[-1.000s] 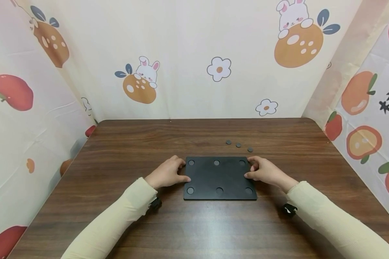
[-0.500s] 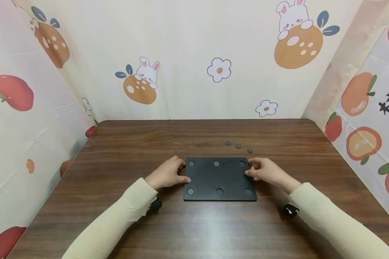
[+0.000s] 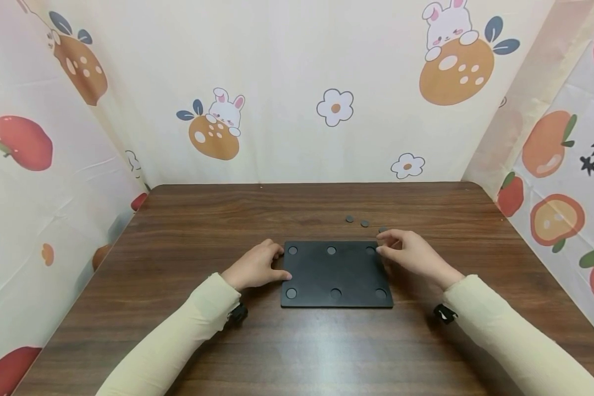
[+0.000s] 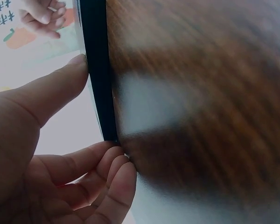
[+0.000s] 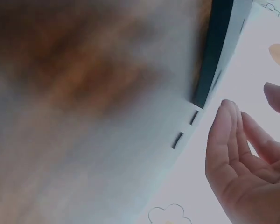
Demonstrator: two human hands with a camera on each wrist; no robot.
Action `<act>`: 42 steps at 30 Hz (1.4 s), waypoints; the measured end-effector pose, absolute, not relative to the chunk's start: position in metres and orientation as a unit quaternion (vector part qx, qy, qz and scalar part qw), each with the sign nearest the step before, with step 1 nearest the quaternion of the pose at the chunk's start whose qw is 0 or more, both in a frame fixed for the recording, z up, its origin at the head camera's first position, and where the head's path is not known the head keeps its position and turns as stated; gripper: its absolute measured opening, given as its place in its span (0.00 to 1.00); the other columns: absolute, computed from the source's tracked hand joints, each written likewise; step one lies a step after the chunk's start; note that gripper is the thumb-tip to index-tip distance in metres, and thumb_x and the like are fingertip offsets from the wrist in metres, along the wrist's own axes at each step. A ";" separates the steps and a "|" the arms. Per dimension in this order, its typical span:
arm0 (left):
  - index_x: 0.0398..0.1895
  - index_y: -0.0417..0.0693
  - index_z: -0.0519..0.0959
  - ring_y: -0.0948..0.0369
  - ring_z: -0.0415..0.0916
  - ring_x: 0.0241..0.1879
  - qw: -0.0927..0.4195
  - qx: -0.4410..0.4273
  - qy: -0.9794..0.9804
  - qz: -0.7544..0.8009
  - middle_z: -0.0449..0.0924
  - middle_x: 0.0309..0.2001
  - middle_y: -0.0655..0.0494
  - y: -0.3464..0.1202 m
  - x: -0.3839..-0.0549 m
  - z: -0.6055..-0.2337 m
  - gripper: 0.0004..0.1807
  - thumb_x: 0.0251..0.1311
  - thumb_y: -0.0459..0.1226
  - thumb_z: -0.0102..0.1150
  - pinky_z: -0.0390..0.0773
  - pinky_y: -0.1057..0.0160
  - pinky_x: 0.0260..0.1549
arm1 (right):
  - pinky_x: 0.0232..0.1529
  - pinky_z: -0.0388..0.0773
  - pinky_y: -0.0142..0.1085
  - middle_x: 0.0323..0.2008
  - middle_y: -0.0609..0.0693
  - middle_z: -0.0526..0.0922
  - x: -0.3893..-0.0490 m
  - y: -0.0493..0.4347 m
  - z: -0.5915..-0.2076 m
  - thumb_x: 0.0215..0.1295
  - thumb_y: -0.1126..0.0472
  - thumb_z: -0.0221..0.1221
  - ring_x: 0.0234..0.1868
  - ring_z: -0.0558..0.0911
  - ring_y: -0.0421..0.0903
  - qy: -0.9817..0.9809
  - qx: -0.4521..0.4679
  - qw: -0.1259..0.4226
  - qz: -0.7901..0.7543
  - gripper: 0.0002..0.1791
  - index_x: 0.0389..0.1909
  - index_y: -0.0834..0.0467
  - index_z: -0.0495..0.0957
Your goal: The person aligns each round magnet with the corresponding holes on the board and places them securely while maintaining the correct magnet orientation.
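A flat black board (image 3: pixel 336 272) with round recesses near its long edges lies on the table. My left hand (image 3: pixel 256 266) holds its left edge, the thumb (image 4: pixel 65 88) resting on the top side and the curled fingers (image 4: pixel 116 177) against the edge at the far corner. My right hand (image 3: pixel 416 254) hovers over the board's far right corner, thumb and fingers apart with nothing between them; the right wrist view shows a gap between these fingers (image 5: pixel 224 135) and the board. Just past its fingertips sits a small dark disc (image 3: pixel 383 230), partly hidden by the hand.
Two more small dark discs, a middle one (image 3: pixel 364 224) and a left one (image 3: pixel 349 219), lie behind the board on the brown wooden table (image 3: pixel 203 220). Printed curtains (image 3: pixel 287 110) close off the back and both sides.
My right hand has lifted from the board's right edge and moved away from me toward the nearest disc, now partly covering it. The left hand and the board stay put.
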State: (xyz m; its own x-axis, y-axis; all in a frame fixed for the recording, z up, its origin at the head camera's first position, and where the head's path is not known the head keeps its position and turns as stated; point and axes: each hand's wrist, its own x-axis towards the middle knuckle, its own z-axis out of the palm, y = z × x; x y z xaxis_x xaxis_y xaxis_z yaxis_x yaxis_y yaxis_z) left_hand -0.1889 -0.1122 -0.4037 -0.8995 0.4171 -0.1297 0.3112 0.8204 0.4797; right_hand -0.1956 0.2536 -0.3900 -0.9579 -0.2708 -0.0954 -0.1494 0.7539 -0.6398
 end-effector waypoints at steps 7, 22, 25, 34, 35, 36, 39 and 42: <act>0.58 0.38 0.77 0.57 0.75 0.46 0.113 0.194 0.948 0.228 0.75 0.49 0.50 -0.113 -0.189 -0.404 0.34 0.52 0.50 0.72 0.77 0.57 0.50 | 0.44 0.78 0.44 0.46 0.56 0.84 -0.205 0.248 -0.383 0.71 0.52 0.58 0.44 0.80 0.51 0.937 -0.112 0.015 -0.329 0.19 0.54 0.60 0.80; 0.58 0.38 0.76 0.56 0.75 0.47 0.110 0.199 0.948 0.222 0.75 0.50 0.49 -0.112 -0.189 -0.404 0.34 0.53 0.50 0.72 0.77 0.56 0.51 | 0.44 0.77 0.46 0.48 0.55 0.82 -0.239 0.235 -0.388 0.72 0.53 0.56 0.46 0.79 0.53 0.935 -0.094 -0.013 -0.341 0.16 0.52 0.58 0.80; 0.58 0.38 0.76 0.56 0.75 0.47 0.109 0.199 0.948 0.221 0.75 0.50 0.49 -0.112 -0.189 -0.405 0.34 0.53 0.50 0.72 0.77 0.56 0.51 | 0.46 0.77 0.47 0.49 0.56 0.82 -0.246 0.231 -0.389 0.72 0.53 0.56 0.47 0.79 0.53 0.937 -0.092 -0.012 -0.337 0.15 0.52 0.57 0.80; 0.58 0.38 0.76 0.56 0.75 0.48 0.112 0.196 0.949 0.221 0.75 0.50 0.49 -0.112 -0.190 -0.405 0.34 0.53 0.50 0.72 0.77 0.56 0.51 | 0.48 0.77 0.50 0.48 0.58 0.82 -0.265 0.217 -0.392 0.70 0.57 0.57 0.47 0.79 0.54 0.944 -0.111 -0.007 -0.312 0.15 0.52 0.60 0.80; 0.58 0.38 0.76 0.56 0.75 0.48 0.112 0.195 0.949 0.221 0.75 0.51 0.49 -0.112 -0.190 -0.405 0.34 0.53 0.50 0.72 0.77 0.56 0.51 | 0.48 0.77 0.50 0.48 0.58 0.82 -0.267 0.216 -0.392 0.71 0.57 0.57 0.47 0.79 0.54 0.945 -0.112 -0.003 -0.308 0.15 0.53 0.60 0.80; 0.59 0.38 0.76 0.56 0.75 0.48 0.112 0.195 0.949 0.221 0.75 0.51 0.49 -0.112 -0.190 -0.405 0.34 0.53 0.50 0.72 0.77 0.56 0.52 | 0.48 0.77 0.49 0.47 0.58 0.82 -0.269 0.215 -0.391 0.70 0.57 0.58 0.46 0.79 0.54 0.946 -0.113 0.003 -0.304 0.16 0.53 0.60 0.79; 0.59 0.38 0.76 0.56 0.75 0.49 0.111 0.196 0.949 0.222 0.75 0.51 0.49 -0.112 -0.189 -0.405 0.34 0.53 0.50 0.72 0.77 0.56 0.52 | 0.48 0.77 0.49 0.46 0.58 0.82 -0.273 0.213 -0.391 0.70 0.56 0.58 0.45 0.80 0.53 0.948 -0.119 0.014 -0.293 0.18 0.55 0.61 0.79; 0.59 0.38 0.76 0.56 0.75 0.49 0.112 0.197 0.948 0.223 0.75 0.51 0.49 -0.113 -0.189 -0.405 0.34 0.53 0.50 0.72 0.77 0.56 0.52 | 0.48 0.77 0.49 0.44 0.58 0.83 -0.278 0.211 -0.393 0.69 0.56 0.59 0.44 0.80 0.53 0.951 -0.124 0.017 -0.282 0.18 0.55 0.62 0.79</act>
State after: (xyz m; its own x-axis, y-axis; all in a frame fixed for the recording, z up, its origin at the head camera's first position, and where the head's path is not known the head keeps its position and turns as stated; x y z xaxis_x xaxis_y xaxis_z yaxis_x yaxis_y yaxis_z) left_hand -0.1892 -0.1125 -0.4053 -0.8973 0.4237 -0.1237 0.3240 0.8226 0.4673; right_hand -0.2776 0.2108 -0.3931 -0.9687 -0.2454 0.0371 -0.2260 0.8101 -0.5410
